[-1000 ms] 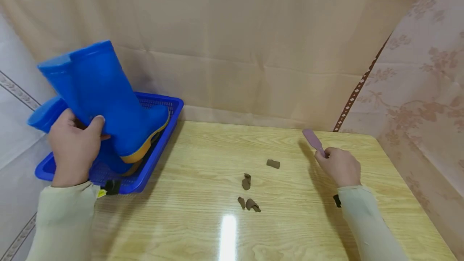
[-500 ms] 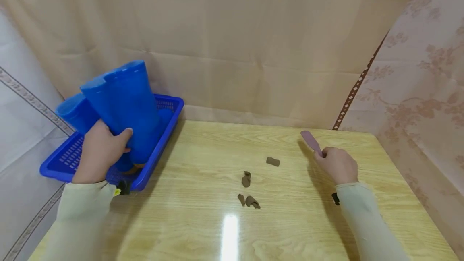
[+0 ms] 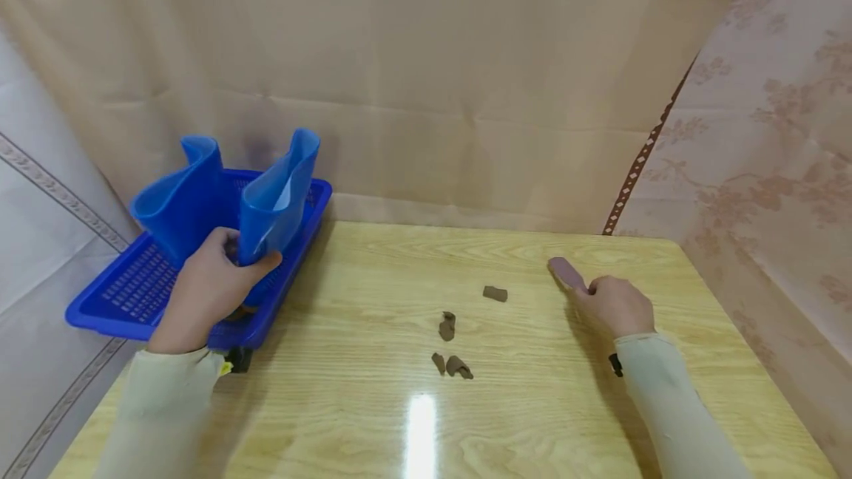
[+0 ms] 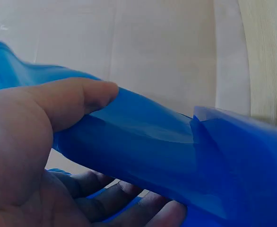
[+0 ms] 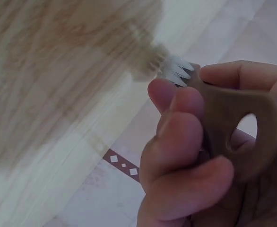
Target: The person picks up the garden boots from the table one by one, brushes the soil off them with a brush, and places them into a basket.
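Note:
Two blue rain boots stand in a blue plastic basket (image 3: 106, 327) at the left of the head view. My left hand (image 3: 211, 283) grips the shaft of the right-hand rain boot (image 3: 269, 216), the thumb on one side and the fingers round the other, as the left wrist view shows. The other rain boot (image 3: 180, 209) is just left of it, its top folded inward. Over the right part of the table, my right hand (image 3: 617, 307) holds a brush (image 3: 566, 272) with a mauve-brown back. White bristles (image 5: 177, 71) and an oval hole in its handle show in the right wrist view.
Several brown, mud-like scraps (image 3: 447, 326) lie on the middle of the wooden table (image 3: 373, 272). A beige cloth (image 3: 413, 94) hangs behind it, and a flowered cloth (image 3: 772, 168) covers the right side.
My left hand has moved right and lowered the boots, which were tilted and overlapping, into an upright stance in the basket. My right hand has dipped slightly with the brush.

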Available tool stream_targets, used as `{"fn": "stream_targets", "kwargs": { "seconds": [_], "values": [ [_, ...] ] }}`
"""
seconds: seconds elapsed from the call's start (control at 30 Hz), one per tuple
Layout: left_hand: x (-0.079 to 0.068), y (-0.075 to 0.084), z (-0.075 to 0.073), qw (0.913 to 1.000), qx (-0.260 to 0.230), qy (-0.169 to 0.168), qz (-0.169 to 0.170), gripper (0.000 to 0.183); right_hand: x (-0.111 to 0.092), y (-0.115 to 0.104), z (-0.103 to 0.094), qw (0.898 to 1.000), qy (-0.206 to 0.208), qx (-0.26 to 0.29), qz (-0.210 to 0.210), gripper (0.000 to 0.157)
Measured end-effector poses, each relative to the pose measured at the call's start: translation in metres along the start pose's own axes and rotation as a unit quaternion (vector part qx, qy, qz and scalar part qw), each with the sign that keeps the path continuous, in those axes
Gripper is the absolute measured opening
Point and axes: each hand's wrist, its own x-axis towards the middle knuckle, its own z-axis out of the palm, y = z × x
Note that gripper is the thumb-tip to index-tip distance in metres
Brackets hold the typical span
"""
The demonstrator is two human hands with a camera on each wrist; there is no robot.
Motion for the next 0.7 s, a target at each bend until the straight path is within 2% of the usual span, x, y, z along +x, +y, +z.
{"fn": "stream_targets", "kwargs": {
  "seconds": [0.27, 0.4, 0.47, 0.57, 0.63, 0.7],
  "values": [
    [-0.008, 0.007, 0.002, 0.9998, 0.012, -0.011, 0.009, 0.085, 0.0, 0.004, 0.006, 0.999, -0.043, -0.014, 0.016, 0.047],
    [-0.013, 0.015, 0.002, 0.9995, 0.022, 0.002, 0.021, 0.087, 0.0, 0.003, 0.006, 0.998, -0.06, -0.019, 0.017, 0.049],
    [-0.015, 0.022, 0.002, 0.9987, 0.015, 0.022, 0.043, 0.086, 0.0, 0.002, 0.005, 0.998, -0.063, -0.022, 0.016, 0.049],
    [-0.021, 0.037, 0.004, 0.993, -0.008, 0.064, 0.098, 0.086, 0.001, 0.002, 0.002, 0.997, -0.066, -0.028, 0.02, 0.047],
    [-0.028, 0.048, 0.006, 0.984, -0.023, 0.105, 0.142, 0.09, 0.002, 0.001, 0.001, 0.997, -0.07, -0.03, 0.024, 0.046],
    [-0.038, 0.06, 0.007, 0.9698, -0.049, 0.15, 0.186, 0.091, 0.003, 0.001, 0.0, 0.997, -0.074, -0.03, 0.026, 0.045]
  ]
}}
